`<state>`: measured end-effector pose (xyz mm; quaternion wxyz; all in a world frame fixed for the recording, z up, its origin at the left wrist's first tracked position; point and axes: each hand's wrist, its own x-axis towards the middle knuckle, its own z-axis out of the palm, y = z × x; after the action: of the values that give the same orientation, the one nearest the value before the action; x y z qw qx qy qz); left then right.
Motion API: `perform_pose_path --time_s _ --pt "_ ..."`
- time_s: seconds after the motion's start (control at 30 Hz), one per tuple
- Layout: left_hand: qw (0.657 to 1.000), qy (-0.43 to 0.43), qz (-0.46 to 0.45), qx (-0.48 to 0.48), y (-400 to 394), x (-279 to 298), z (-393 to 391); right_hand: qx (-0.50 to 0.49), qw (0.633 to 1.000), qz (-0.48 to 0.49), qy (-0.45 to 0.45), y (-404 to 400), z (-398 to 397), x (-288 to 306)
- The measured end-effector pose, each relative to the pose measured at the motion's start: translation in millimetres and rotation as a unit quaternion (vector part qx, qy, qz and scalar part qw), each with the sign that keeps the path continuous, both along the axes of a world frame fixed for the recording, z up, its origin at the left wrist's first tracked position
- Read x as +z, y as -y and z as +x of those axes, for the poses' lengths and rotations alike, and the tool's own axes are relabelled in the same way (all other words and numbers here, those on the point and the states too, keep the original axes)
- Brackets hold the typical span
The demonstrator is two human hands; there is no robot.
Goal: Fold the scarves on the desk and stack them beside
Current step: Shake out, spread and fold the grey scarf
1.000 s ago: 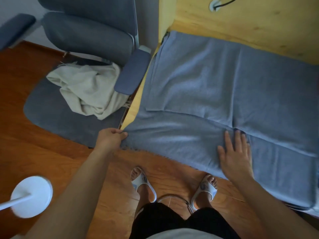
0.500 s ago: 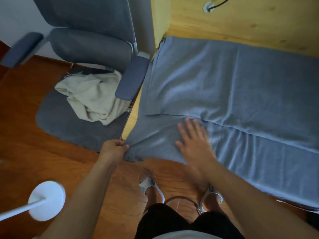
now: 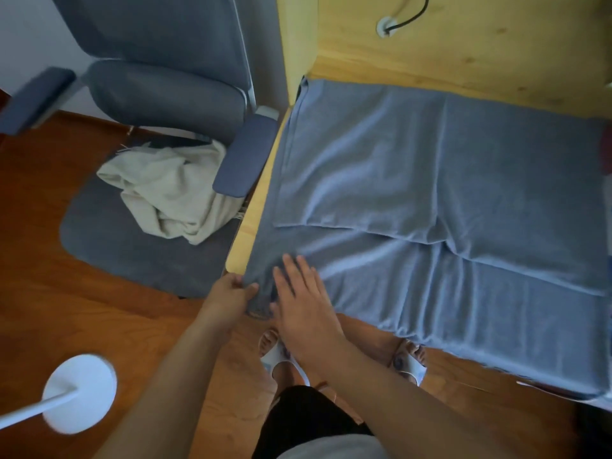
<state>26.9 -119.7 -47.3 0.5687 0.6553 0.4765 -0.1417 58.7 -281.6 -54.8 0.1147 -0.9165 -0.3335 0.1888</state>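
A large grey-blue scarf [image 3: 430,180] lies spread over the wooden desk [image 3: 463,51], folded once so an upper layer covers its far part. Its near edge hangs over the desk's front. My left hand [image 3: 231,293] pinches the scarf's near left corner at the desk corner. My right hand [image 3: 301,293] lies flat on the cloth just right of that corner, fingers straight and pointing away from me. A crumpled cream scarf [image 3: 172,190] sits on the chair seat to the left.
A grey office chair [image 3: 159,94] stands left of the desk, its armrest [image 3: 245,157] close to the desk edge. A white lamp base [image 3: 79,392] is on the wooden floor at lower left. A cable port [image 3: 385,28] is in the desk's back panel.
My right hand has slid left across the scarf's near part, from the middle to beside my left hand. My left hand keeps its hold on the corner.
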Motion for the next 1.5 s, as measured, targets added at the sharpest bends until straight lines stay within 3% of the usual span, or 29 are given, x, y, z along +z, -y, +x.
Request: perform_pose_path --time_s 0.1,0.23,0.3,0.43,0.5,0.6,0.73,0.8,0.87,0.97,1.03,1.13,1.2,1.33,1.4,1.5 --pt "0.997 0.004 0.07 -0.007 -9.6 1.3 -3.5 0.046 0.996 -0.049 0.05 55.6 -3.1 -18.3" --pt "0.996 -0.012 0.086 -0.019 -25.9 -2.2 1.7 -0.078 0.976 -0.191 0.068 203.8 21.1 -32.4" --pt "0.998 -0.025 0.061 -0.016 -25.8 -1.3 4.1 -0.153 0.966 -0.207 0.037 251.6 29.6 -14.7" --pt "0.998 -0.061 0.025 -0.013 -19.7 -6.7 -0.4 -0.228 0.965 -0.129 -0.018 199.6 26.1 9.6" --pt "0.997 -0.069 0.029 -0.007 -14.3 -10.1 -3.7 -0.173 0.982 -0.07 -0.015 137.6 20.7 12.5" --pt "0.987 -0.08 0.137 -0.032 -8.9 -11.9 -6.3 -0.115 0.992 -0.049 -0.023 105.1 20.5 -1.0" --pt "0.974 -0.074 0.213 -0.035 -9.9 -9.3 -3.0 -0.221 0.965 -0.136 0.032 228.0 29.8 -19.7" --pt "0.974 -0.08 0.204 -0.057 -9.2 -8.9 0.6 -0.329 0.929 -0.17 0.016 295.7 44.2 -14.4" --pt "0.971 -0.093 0.203 -0.091 -4.7 -5.7 0.4 -0.366 0.913 -0.177 -0.008 317.9 63.0 -8.3" --pt "0.921 -0.111 0.339 -0.156 13.1 1.5 -3.0 -0.334 0.933 -0.127 0.036 275.6 72.8 -2.8" --pt "0.864 -0.027 0.45 -0.225 44.8 7.2 4.8 -0.283 0.954 -0.071 0.073 232.2 60.9 -1.9" --pt "0.782 0.139 0.447 -0.411 111.7 7.3 46.6 -0.219 0.973 -0.041 0.058 179.3 42.7 -10.1" --pt "0.737 0.146 0.454 -0.478 143.1 -15.5 79.0 -0.202 0.977 -0.044 0.056 164.5 44.9 -19.4" --pt "0.704 0.089 0.484 -0.513 153.7 -51.0 118.8 -0.178 0.979 -0.089 0.051 210.7 51.6 -31.0" --pt "0.701 0.096 0.497 -0.503 146.9 -58.6 131.9 -0.258 0.955 -0.132 0.054 275.5 51.0 -36.3" --pt "0.715 0.091 0.493 -0.488 143.7 -56.7 145.1 -0.419 0.89 -0.176 0.039 368.2 59.7 -28.8"
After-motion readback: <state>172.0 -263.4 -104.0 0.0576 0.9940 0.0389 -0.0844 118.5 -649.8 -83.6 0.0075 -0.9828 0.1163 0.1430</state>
